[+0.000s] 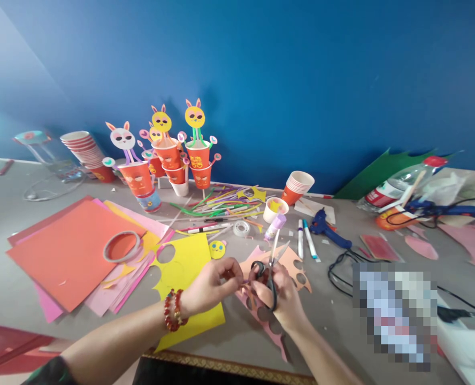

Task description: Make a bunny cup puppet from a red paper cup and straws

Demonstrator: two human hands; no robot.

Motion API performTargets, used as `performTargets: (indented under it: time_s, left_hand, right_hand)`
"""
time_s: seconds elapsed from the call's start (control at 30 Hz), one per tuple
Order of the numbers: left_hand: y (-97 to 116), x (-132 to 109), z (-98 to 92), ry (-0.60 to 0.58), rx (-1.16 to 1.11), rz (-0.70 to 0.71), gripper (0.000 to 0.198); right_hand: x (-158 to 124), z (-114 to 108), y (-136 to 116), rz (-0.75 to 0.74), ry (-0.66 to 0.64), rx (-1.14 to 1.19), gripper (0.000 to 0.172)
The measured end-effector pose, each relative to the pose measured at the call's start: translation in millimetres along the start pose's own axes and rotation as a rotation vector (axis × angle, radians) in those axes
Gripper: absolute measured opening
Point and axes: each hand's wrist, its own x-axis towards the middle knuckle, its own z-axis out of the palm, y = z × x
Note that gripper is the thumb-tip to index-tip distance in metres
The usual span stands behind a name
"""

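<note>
My right hand [282, 291] is closed around black-handled scissors [273, 267], their blades apart and pointing up and away from me. My left hand [217, 286], with red bead bracelets at the wrist, pinches its fingertips together close beside the right fingers. Whatever small piece lies in that pinch is too hidden to name. Under the hands are a pink paper scrap [266, 315] and a peach paper [299, 264], both with round holes cut out. Yellow paper [189, 272] with rounded cut-outs extends beneath my left forearm. A small yellow face disc [217, 248] lies beyond the left hand.
Red cups [136, 179] topped with rabbit faces stand at the back left. Coloured paper sheets [77, 240] and a tape roll [121, 247] lie left. Behind my hands are pipe cleaners [221, 206] and a glue stick [275, 226]. A blue glue gun [329, 229] and black cable lie right.
</note>
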Motion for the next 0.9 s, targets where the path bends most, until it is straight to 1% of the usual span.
performTargets:
  time_s: [0.07, 0.17, 0.33, 0.4, 0.47, 0.57, 0.63, 0.77, 0.9]
  left_hand:
    - [2, -1, -0.1, -0.019, 0.076, 0.051, 0.009]
    - [4, -2, 0.0, -0.051, 0.174, 0.116, 0.009]
    - [4, -2, -0.3, -0.034, 0.238, 0.12, 0.011]
    - [5, -2, -0.5, -0.023, 0.198, 0.095, 0.009]
    - [3, -2, 0.4, -0.004, 0.083, 0.058, 0.006]
    - [-2, -4, 5.0, 0.021, -0.12, 0.012, 0.01]
    - [-7, -5, 9.6, 0.026, -0.199, 0.006, 0.014]
    - [-13, -6, 15.7, 0.067, -0.275, 0.055, 0.019]
    - [-13, -4, 15.2, 0.097, -0.281, 0.082, 0.017]
  right_hand:
    - [0, 0, -1, -0.008, -0.027, -0.024, 0.014]
    - [0, -1, -1, -0.007, -0.033, -0.057, 0.017]
    - [-1, -1, 6, 0.011, -0.036, -0.093, 0.021]
    - [-1, -1, 8, 0.005, -0.032, -0.095, 0.02]
    - [0, -1, 8, -0.024, 0.002, -0.069, 0.019]
    - [1, -2, 4, -0.083, 0.088, -0.015, 0.019]
    - [2, -2, 1, -0.107, 0.126, -0.012, 0.021]
    - [0, 0, -1, -0.086, 0.11, 0.017, 0.023]
    - [-2, 3, 5, -0.054, 0.084, 0.009, 0.022]
